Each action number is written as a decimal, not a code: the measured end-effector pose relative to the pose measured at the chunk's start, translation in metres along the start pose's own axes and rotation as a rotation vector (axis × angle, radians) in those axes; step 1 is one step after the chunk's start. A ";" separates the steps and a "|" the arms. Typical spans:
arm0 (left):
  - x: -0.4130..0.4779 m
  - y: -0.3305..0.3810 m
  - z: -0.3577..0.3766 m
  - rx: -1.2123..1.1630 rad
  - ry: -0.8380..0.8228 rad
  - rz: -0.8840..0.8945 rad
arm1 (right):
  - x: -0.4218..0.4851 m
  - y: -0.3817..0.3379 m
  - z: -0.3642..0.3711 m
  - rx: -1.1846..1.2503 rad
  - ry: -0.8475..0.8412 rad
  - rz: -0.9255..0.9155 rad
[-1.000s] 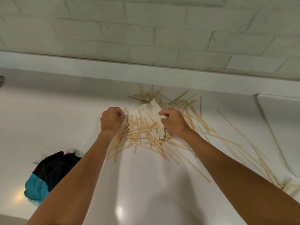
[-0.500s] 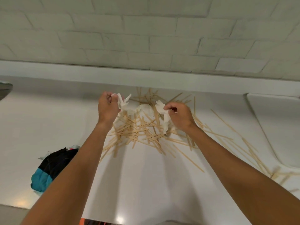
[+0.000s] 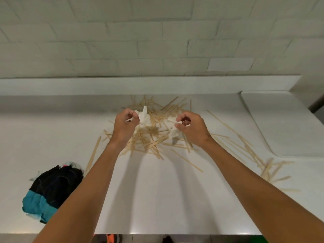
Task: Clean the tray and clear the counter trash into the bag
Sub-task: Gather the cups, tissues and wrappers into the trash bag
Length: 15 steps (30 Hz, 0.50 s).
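Seen from the head camera, looking down, a white counter [image 3: 157, 199] fills most of the picture. Its front edge runs left to right along the bottom, with an orange shoe [image 3: 113, 238] just past it on the floor. At the back the counter meets a low white ledge [image 3: 70, 85] under a pale brick wall [image 3: 157, 41].

Both bare forearms reach forward from the bottom corners. The left hand [image 3: 125, 126] and right hand [image 3: 192, 128] are raised above a loose pile of thin wooden sticks [image 3: 154, 141] near the back middle of the counter. Each hand has its thumb and curled fingers pinching one end of a crumpled white paper [image 3: 144, 118]. The paper stretches left to right between the hands, and sticks lie across its sagging middle.

The sticks in the pile point every way. A looser trail of long ones runs from the pile toward the front right.

A white tray [image 3: 284, 123] lies flat at the far right, its long side running front to back. Its rounded front corner is close to the trail of sticks.

A crumpled black and teal bag [image 3: 50, 190] lies at the front left, well apart from the pile, with one stick just beside it.

Smooth counter surface shows between the forearms, from the pile to the front edge, and also behind the bag on the left.
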<state>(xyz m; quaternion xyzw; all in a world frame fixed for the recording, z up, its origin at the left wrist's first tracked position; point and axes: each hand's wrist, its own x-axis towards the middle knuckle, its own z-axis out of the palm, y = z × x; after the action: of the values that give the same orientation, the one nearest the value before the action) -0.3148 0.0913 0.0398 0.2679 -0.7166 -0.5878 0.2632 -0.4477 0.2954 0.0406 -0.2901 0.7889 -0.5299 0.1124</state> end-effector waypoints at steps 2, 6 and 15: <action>-0.012 0.001 0.019 0.029 -0.069 -0.019 | -0.015 0.006 -0.019 0.028 0.032 0.013; -0.044 0.011 0.066 0.027 -0.213 -0.077 | -0.053 0.020 -0.066 0.075 0.088 0.059; -0.143 0.033 0.203 0.099 -0.471 -0.093 | -0.180 0.074 -0.186 0.092 0.335 0.253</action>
<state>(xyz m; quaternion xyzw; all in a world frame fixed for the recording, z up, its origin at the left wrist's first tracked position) -0.3556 0.3384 0.0291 0.1687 -0.7730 -0.6097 0.0484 -0.4178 0.5630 0.0270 -0.0914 0.8015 -0.5880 0.0586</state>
